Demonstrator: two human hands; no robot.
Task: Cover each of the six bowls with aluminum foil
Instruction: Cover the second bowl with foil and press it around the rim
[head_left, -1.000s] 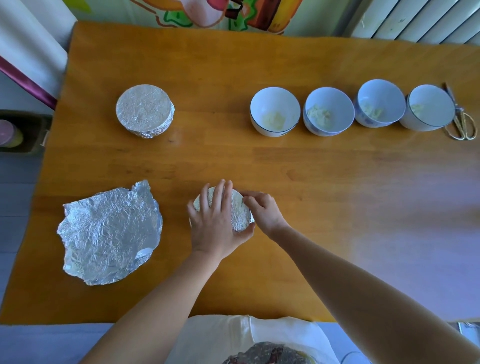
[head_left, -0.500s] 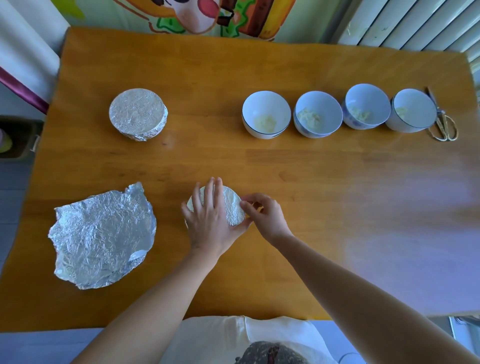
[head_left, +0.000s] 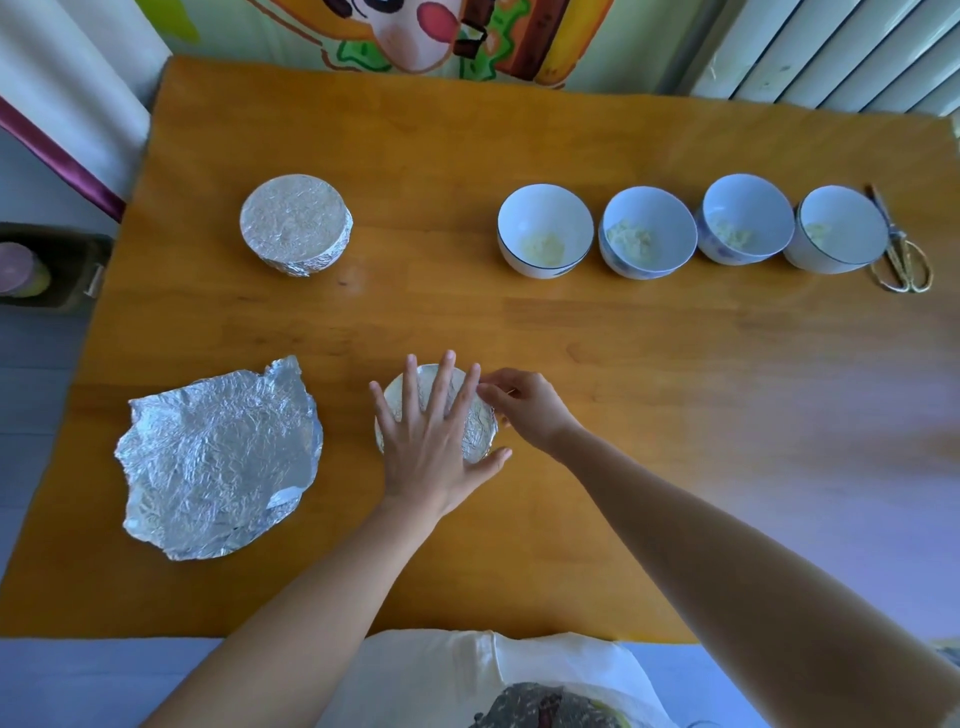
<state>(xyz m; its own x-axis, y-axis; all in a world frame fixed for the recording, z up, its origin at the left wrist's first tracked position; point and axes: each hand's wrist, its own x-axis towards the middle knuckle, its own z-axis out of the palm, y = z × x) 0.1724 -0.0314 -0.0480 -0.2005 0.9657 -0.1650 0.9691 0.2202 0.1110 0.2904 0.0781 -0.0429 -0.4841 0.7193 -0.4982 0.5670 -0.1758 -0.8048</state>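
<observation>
- Head view, task item: the foil-wrapped bowl (head_left: 482, 436) sits at the near centre of the counter (head_left: 571, 338), directly under both hands.
- Head view, left hand (head_left: 431, 441): the grip is spread, palm and straight fingers lying flat on the foil top and holding the bowl down.
- Head view, right hand (head_left: 524, 410): the grip is curled at the bowl's right rim, and we judge that it is pinching the foil edge there. The fingertips themselves are small in the frame.
- Head view, progress: one finished bowl (head_left: 296, 223) stands at the far left. Four open bowls (head_left: 545, 208) holding a pale food are lined up at the far right, with scissors (head_left: 904, 260) just beside the last one. A loose foil sheet (head_left: 218, 457) lies to the left of the hands.
- Judgement, step in hand: this is the crimping of the second cover. To do it well, we advise keeping the flat palm firm so the bowl cannot slide. The pinch should work round the rim in short folds, pressing the foil down under the lip without tearing it.
</observation>
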